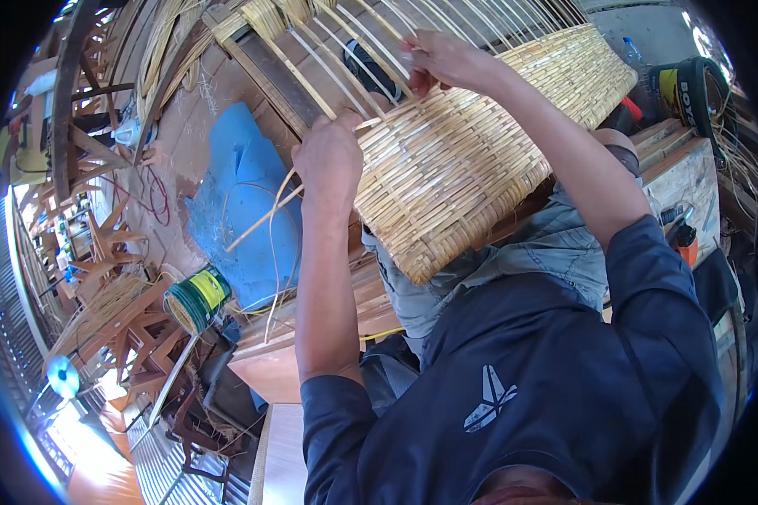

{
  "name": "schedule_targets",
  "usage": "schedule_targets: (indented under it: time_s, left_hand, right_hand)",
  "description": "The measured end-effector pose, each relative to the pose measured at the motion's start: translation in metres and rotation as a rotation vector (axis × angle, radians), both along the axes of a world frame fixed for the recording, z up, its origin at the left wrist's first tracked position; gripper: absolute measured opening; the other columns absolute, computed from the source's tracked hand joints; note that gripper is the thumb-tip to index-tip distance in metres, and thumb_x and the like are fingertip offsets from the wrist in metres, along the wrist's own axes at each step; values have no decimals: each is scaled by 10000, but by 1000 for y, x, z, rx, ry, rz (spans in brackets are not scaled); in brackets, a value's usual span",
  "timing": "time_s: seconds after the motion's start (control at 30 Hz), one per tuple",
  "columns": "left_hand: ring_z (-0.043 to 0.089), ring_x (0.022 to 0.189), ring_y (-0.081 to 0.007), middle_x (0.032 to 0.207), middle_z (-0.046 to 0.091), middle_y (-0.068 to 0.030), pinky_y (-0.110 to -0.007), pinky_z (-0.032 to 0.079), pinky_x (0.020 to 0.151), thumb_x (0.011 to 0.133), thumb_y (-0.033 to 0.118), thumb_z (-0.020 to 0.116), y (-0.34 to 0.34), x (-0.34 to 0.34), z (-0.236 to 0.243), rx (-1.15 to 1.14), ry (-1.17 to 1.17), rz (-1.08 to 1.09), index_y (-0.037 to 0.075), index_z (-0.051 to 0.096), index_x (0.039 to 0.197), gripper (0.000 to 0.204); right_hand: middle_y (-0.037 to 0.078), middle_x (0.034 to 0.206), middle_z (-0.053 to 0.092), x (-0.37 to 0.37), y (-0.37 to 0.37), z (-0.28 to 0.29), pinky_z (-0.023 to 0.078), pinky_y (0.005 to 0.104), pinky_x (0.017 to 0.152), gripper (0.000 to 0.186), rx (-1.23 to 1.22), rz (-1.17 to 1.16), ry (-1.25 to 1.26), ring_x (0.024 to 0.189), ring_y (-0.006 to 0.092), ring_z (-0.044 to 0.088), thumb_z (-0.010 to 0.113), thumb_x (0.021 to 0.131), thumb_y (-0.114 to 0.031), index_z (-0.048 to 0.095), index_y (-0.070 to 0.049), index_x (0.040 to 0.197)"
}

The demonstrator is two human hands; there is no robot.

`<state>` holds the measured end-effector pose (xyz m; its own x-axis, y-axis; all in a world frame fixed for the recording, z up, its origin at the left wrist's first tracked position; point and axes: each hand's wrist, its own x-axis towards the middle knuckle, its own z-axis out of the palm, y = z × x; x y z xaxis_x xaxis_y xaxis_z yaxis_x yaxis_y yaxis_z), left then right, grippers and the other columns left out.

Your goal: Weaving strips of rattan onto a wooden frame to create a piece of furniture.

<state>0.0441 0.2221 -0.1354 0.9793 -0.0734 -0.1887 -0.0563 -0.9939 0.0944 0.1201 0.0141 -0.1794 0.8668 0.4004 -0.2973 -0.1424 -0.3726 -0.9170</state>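
Observation:
Across my lap lies a woven rattan panel (472, 168), its lower part densely woven and its upper part a row of bare, parallel cane strands (509, 18) on a wooden frame (278, 84). My left hand (328, 164) is closed at the left end of the weaving's upper edge, on a pale rattan strip (264, 220); loose ends of strip hang down below it. My right hand (436, 63) is closed among the bare strands at the weaving's upper edge, fingers curled on a thin strand partly hidden by them.
A blue foam sheet (232, 168) and a green bucket (195, 300) are at my left, with wooden pieces (108, 236) and a red cord (154, 187) beyond. A wooden bench (682, 181), dark bucket (697, 97), bottle (634, 52) and orange-handled tool (685, 248) are at my right.

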Motion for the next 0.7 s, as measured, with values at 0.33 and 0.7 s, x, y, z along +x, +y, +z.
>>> schedule_targets:
  time_s: [0.33, 0.7]
  left_hand:
    - [552, 993, -322, 1027, 591, -133, -463, 396, 835, 858, 155, 470, -10, -4, -1, 116, -74, -145, 117, 677, 986, 246]
    - [462, 1178, -355, 1356, 431, -116, -530, 255, 993, 873, 410, 502, -83, -2, -52, 32, 63, -238, 68, 418, 1336, 582]
  right_hand:
    - [32, 786, 642, -2, -30, -48, 458, 225, 583, 219, 432, -155, 201, 709, 108, 624, 420, 980, -191, 481, -51, 1137]
    - [46, 875, 615, 20, -65, -53, 474, 259, 635, 316, 383, -7, 262, 750, 129, 592, 498, 942, -227, 458, -56, 1204]
